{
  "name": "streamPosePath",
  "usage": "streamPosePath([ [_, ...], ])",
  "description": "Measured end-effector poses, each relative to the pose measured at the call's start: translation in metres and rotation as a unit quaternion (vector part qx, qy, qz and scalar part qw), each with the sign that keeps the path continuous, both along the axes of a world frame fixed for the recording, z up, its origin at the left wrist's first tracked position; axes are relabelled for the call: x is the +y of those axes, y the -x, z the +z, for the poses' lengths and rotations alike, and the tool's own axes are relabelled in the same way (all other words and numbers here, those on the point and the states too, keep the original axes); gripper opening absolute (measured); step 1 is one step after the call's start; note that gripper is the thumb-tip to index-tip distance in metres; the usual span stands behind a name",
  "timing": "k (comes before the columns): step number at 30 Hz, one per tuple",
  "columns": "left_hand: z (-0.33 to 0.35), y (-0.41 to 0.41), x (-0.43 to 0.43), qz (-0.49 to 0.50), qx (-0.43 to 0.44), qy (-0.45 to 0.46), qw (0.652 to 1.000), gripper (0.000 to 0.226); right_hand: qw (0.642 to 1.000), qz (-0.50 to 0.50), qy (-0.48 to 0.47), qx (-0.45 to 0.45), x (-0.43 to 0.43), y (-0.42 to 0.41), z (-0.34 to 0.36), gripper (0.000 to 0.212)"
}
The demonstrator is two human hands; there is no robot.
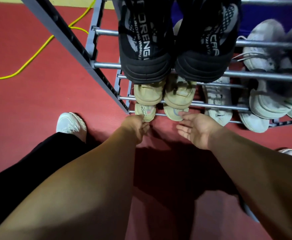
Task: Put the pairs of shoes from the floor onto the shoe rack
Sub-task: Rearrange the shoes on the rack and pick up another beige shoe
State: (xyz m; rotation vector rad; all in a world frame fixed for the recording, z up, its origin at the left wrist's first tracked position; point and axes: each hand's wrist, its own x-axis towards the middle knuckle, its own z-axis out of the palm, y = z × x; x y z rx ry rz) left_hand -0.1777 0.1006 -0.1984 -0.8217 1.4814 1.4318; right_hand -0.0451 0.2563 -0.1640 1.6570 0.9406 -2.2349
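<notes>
Shoes (144,112) overhang the rack's (105,65) lowest bars, mid-frame. Left hand (138,126) curls at one heel, grip unclear; right hand (196,129) spread wide. A nudge could topple them.

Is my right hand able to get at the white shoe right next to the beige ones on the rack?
Probably yes: the right hand is open and empty, and the white shoe sits heel-out just beside it, with nothing in between.

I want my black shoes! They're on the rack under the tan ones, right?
Not quite. The head view shows the black shoes on the rack, but above the tan shoes, not under them.
</notes>
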Motion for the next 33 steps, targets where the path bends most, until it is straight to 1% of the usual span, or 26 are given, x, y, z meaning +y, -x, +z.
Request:
streamPosePath([
  [4,0.001,-0.006,0.007,0.0,0.003,0.004,1.0,0.028,0.994,-0.088,-0.056,-0.013,0.003,-0.008,-0.003,0.018],
  [6,0.001,-0.011,0.012,-0.006,-0.003,0.004,1.0,0.024,0.99,-0.11,-0.082,-0.02,0.006,-0.012,-0.006,0.014],
  [9,-0.001,-0.015,0.016,0.007,-0.008,-0.002,1.0,0.022,0.988,-0.119,-0.098,-0.015,0.008,-0.015,-0.01,0.013],
  [13,-0.001,-0.015,0.016,0.017,-0.009,-0.009,1.0,0.029,0.986,-0.118,-0.111,-0.027,0.006,-0.012,-0.012,0.01],
  [16,0.002,-0.015,0.017,0.028,-0.012,-0.003,1.0,0.028,0.984,-0.121,-0.12,-0.041,0.004,-0.009,-0.012,0.015],
  [20,-0.001,-0.012,0.015,0.043,-0.004,0.002,0.999,0.032,0.988,-0.11,-0.093,-0.053,-0.004,-0.012,-0.008,0.019],
  [22,0.0,-0.009,0.013,0.045,0.0,0.0,0.999,0.034,0.992,-0.097,-0.064,-0.048,-0.008,-0.016,-0.004,0.016],
  [24,0.007,-0.007,0.012,0.025,-0.006,0.003,1.0,0.039,0.995,-0.081,-0.037,-0.047,-0.013,-0.021,0.002,0.018],
  [26,0.02,-0.007,0.011,-0.019,-0.015,0.02,1.0,0.051,0.997,-0.049,-0.03,-0.06,-0.018,-0.03,0.013,0.022],
  [28,0.042,-0.011,0.006,-0.065,-0.008,0.046,0.997,0.055,0.997,-0.013,-0.027,-0.077,-0.021,-0.042,0.028,0.027],
  [31,0.078,-0.025,-0.008,-0.139,0.026,0.068,0.988,0.043,0.996,0.029,-0.026,-0.084,-0.02,-0.066,0.056,0.041],
  [33,0.1,-0.036,-0.018,-0.186,0.034,0.062,0.98,0.026,0.994,0.065,-0.038,-0.085,-0.019,-0.082,0.076,0.043],
])
